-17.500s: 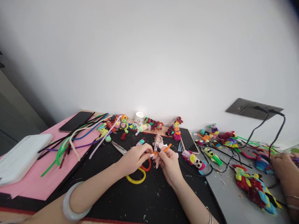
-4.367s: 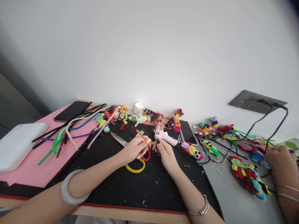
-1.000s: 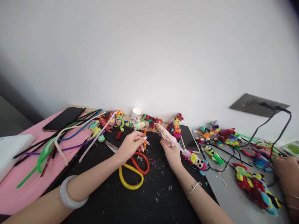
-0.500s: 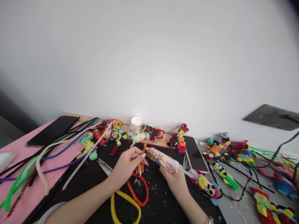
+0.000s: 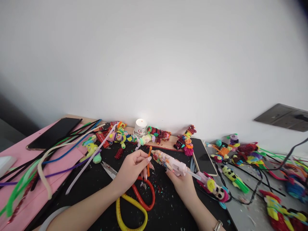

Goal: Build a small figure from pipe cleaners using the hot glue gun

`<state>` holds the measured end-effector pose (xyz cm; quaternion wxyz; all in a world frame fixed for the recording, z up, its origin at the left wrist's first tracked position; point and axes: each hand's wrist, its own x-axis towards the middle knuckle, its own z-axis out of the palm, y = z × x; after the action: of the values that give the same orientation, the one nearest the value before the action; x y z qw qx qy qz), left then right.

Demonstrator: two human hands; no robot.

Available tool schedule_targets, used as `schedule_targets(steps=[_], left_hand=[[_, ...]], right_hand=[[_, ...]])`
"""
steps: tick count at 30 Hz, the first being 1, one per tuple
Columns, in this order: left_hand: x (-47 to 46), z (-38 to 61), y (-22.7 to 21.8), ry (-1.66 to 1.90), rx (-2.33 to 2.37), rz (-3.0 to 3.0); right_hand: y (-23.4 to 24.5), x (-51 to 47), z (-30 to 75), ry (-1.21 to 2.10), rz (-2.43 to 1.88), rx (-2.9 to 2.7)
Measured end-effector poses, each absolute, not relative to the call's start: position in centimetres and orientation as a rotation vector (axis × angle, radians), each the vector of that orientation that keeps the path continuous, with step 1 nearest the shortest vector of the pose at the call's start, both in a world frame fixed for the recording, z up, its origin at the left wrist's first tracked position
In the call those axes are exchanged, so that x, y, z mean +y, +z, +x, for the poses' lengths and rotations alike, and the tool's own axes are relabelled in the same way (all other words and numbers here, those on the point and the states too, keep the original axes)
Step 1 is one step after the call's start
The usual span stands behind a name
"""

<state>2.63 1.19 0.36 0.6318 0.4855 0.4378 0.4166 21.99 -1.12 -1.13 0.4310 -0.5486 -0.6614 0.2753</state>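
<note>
Between thumb and fingers, my left hand [image 5: 134, 165] pinches a short orange pipe cleaner [image 5: 148, 170] held upright. My right hand [image 5: 183, 184] is wrapped round a pale pink glue gun [image 5: 177, 165], its barrel crusted with colourful bits and a clear glue stick [image 5: 194, 175] coming out of the back. The nozzle points left, close to the upper part of the orange piece; whether they touch I cannot tell. Below my hands lie scissors [image 5: 132, 211] with one yellow and one red handle, their blades partly behind my left wrist.
Pipe cleaners [image 5: 45, 166] spread over pink sheets [image 5: 69, 160] at left, beside a dark phone [image 5: 54, 133]. A white paper cup [image 5: 140, 127] and several pipe-cleaner figures [image 5: 185, 141] line the wall. Another phone [image 5: 204, 157], more figures [image 5: 233, 178] and a black cable [image 5: 255, 192] lie at right.
The view has shifted slightly, so everything sits a little to the right. Both hands keep their grips, and the nozzle stays close to the orange pipe cleaner.
</note>
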Motion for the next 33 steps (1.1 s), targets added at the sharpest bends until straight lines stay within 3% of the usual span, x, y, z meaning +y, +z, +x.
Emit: schedule_targets(steps=[33], left_hand=[[1.07,2.62,0.73,0.976,1.038,1.122]], right_hand=[[-1.19,-1.2,22.06,0.715,-1.365,-1.684]])
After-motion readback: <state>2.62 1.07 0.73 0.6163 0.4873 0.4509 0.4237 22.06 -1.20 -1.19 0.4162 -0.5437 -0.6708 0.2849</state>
